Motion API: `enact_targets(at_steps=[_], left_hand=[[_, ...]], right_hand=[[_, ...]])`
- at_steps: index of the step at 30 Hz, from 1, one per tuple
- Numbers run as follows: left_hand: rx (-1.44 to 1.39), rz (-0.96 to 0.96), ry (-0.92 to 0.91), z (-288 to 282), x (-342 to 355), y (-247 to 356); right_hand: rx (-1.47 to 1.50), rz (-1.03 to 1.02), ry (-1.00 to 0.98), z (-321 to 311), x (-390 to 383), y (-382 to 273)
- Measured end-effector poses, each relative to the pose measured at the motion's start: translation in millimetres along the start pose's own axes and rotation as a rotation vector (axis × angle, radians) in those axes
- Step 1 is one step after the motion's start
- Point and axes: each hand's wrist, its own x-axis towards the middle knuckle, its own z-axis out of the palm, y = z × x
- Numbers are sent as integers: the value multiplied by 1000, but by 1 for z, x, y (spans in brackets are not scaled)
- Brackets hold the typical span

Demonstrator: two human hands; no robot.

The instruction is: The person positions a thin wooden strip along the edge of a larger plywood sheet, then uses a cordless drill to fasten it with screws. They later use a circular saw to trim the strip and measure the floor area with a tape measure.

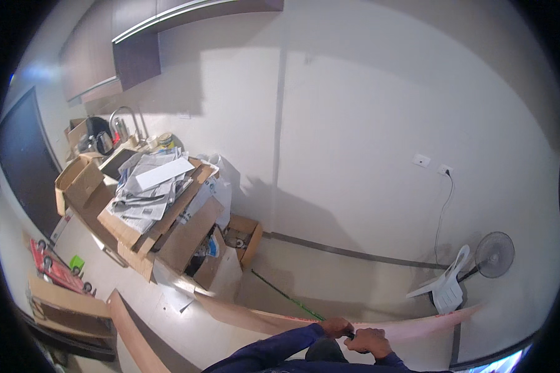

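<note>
My left hand (337, 327) is closed, low in the view just right of centre. Close beside it, my right hand (368, 342) is closed too, and between them a small dark piece shows that I cannot make out. A long, thin, brown-pink board (255, 317) stretches just beyond both hands. From the floor past it, a slim green patterned strip or rod (286, 295) runs toward my left hand; whether my fingers grip its near end is hidden. My dark blue sleeves come in from the lower edge.
Cardboard and newspapers (149, 186) pile high at left, by a sink counter. An open cardboard box (246, 239) sits against the wall. At right are a white plastic chair (445, 289) and a fan (494, 255). A red trolley (59, 267) and another board (134, 332) lie left.
</note>
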Motion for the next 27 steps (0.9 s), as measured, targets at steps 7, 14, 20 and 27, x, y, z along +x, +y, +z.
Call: enact_targets(at_steps=[7,14,20,27], left_hand=[[-184,100,-7,-20,-6,3],[80,-119,132,-66,9,5],[461,-51,420,-131,12,-87],[527,-441,670,-274,-47,-177]], right_hand=[[-2,11,111,7,-8,-8],[-30,104,358,-20,-46,47],[-152,228,659,-72,-168,136],[-253,613,1147,-71,-378,159]])
